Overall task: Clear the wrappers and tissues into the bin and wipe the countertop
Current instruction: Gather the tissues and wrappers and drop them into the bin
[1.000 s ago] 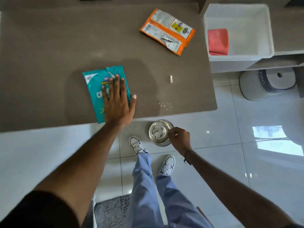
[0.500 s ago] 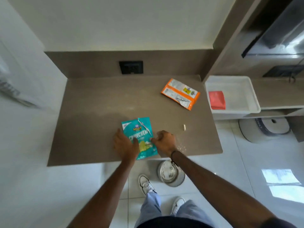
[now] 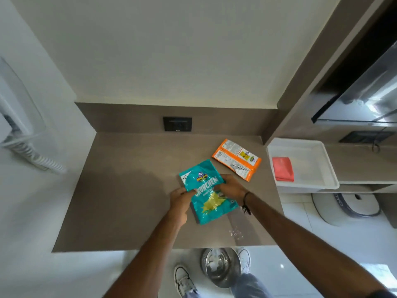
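Both hands are gripping the teal "Crunchem" snack wrapper (image 3: 207,193) above the brown tabletop (image 3: 129,190). The left hand (image 3: 180,201) is closing its fingers on the wrapper's left edge near mid-height, and the right hand (image 3: 231,188), wearing a dark wrist band (image 3: 246,200), is pinching the right edge beside the printed name. The wrapper is creasing between the two grips, its torn top corner pointing toward the wall and its lower end hanging toward the tabletop's near edge. The orange wrapper (image 3: 236,159) is lying flat on the tabletop, just beyond and to the right of the teal one, apart from it. Small white crumbs (image 3: 235,233) are lying on the tabletop near its front edge, under the right forearm. The metal bin (image 3: 221,266) is standing on the tiled floor below the front edge, between the person's white shoes, with pale scraps showing inside. To the right, a white tray (image 3: 322,168) is holding a red folded cloth (image 3: 283,172). A black wall socket (image 3: 177,124) is sitting on the backsplash.
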`<state>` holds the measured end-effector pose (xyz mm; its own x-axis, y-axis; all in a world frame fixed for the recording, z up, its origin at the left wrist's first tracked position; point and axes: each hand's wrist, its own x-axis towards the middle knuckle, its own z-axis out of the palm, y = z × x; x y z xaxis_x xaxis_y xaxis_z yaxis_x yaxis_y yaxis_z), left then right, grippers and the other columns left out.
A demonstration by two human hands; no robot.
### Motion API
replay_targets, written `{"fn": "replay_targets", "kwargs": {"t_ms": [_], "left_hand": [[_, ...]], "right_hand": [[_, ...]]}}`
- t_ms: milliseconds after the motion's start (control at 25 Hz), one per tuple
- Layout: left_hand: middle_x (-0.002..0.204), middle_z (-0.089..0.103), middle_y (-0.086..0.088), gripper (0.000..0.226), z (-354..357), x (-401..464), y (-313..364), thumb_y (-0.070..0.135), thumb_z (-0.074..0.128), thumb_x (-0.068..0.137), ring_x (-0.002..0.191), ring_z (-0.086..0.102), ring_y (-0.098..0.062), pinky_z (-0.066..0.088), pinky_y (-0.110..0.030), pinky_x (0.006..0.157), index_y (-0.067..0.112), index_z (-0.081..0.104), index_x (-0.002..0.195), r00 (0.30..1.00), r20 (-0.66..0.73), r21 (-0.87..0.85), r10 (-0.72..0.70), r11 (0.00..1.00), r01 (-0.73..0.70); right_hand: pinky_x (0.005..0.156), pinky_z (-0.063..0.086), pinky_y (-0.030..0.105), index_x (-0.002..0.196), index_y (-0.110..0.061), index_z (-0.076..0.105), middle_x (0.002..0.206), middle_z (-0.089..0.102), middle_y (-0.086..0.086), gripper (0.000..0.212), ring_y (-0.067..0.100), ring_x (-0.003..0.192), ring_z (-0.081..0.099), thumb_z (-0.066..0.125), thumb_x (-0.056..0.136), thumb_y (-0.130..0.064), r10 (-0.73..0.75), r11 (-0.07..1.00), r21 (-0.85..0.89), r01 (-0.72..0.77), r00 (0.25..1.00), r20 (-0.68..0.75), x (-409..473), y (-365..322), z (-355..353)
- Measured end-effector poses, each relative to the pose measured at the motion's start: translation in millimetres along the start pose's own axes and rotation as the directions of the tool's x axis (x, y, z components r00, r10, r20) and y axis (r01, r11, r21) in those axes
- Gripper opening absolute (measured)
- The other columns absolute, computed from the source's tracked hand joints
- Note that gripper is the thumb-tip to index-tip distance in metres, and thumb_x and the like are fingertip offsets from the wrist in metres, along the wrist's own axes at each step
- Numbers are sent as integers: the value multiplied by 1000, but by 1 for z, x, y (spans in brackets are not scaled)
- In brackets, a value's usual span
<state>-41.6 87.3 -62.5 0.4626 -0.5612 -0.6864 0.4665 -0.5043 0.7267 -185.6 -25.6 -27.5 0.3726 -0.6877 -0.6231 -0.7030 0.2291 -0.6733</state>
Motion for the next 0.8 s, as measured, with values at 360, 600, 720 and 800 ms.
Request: {"fn": "replay_targets", "kwargs": {"t_ms": [360, 600, 720, 800], "left_hand": [[92, 74, -20, 20, 164, 51, 48, 6, 72, 90, 53, 62, -15, 50, -23, 44, 0, 70, 109, 991, -77, 151, 111, 984, -99], [128, 70, -22, 48, 220, 91, 30, 23, 75, 88, 121, 65, -37, 53, -44, 106, 0, 62, 128, 908, -356, 565, 220, 825, 22], [134, 63, -24, 60, 231, 93, 26, 20, 78, 86, 127, 59, -39, 49, -46, 111, -2, 52, 136, 881, -425, 493, 206, 869, 35], [134, 63, -29, 61, 239, 93, 33, -3, 77, 81, 125, 64, -41, 52, -55, 109, -8, 49, 135, 865, -465, 207, 191, 973, -104]], "right_hand": [[74, 51, 19, 123, -9, 68, 122, 72, 10, 35, 19, 93, 68, 71, 90, -17, -197, 883, -455, 114, 971, -139, 87, -10, -162], [92, 53, 35, 133, -19, 63, 128, 63, 8, 55, 28, 116, 62, 75, 82, -35, -219, 770, -626, 126, 973, -74, 148, 12, -177], [99, 52, 38, 136, -17, 59, 129, 59, 10, 63, 30, 120, 60, 77, 79, -34, -255, 761, -615, 205, 967, 7, 161, 18, -173], [98, 52, 35, 132, -13, 61, 127, 65, 10, 59, 29, 118, 63, 80, 79, -26, -251, 812, -524, 257, 964, 85, 168, 20, -173]]}}
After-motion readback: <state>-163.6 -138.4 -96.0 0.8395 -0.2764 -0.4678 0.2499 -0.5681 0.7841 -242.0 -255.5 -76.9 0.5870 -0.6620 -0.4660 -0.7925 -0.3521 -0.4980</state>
